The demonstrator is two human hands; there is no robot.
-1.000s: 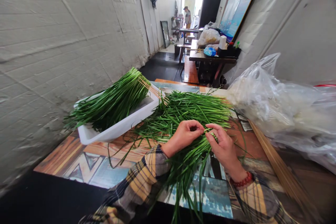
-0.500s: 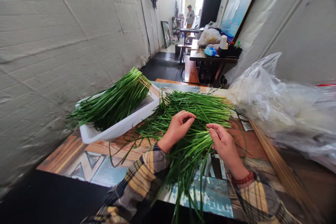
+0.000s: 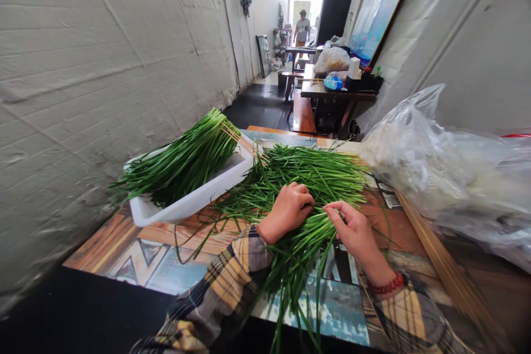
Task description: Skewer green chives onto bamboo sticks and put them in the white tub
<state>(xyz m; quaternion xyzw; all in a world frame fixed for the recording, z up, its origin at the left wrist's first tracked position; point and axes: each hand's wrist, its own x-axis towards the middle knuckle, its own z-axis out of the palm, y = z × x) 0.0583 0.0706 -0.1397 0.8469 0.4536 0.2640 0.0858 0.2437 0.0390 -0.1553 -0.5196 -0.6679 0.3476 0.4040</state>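
Note:
My left hand [image 3: 291,209] is closed, its fingers curled down over garlic chives near their pale ends. My right hand [image 3: 350,229], with a red bead bracelet at the wrist, pinches thumb and fingertips together beside those ends. A thin bamboo skewer [image 3: 364,283] runs from under this hand toward the lower right; its tip is hidden at the fingers. The bunch of garlic chives [image 3: 301,257] between my hands hangs its leaves over the near table edge. Behind my hands lies a larger loose pile of chives [image 3: 315,168].
At the left, a white tray [image 3: 199,202] holds skewered chives [image 3: 186,152]. Several loose bamboo skewers [image 3: 435,254] lie on the patterned table [image 3: 166,271] at the right, beside a large clear plastic bag [image 3: 448,166]. Farther back are another table [image 3: 332,91] and a standing person [image 3: 302,29].
My left hand has moved down and right, turning its knuckles up over the chives, closer to my right hand. My right hand keeps its pinch nearly in place. The distant person has turned.

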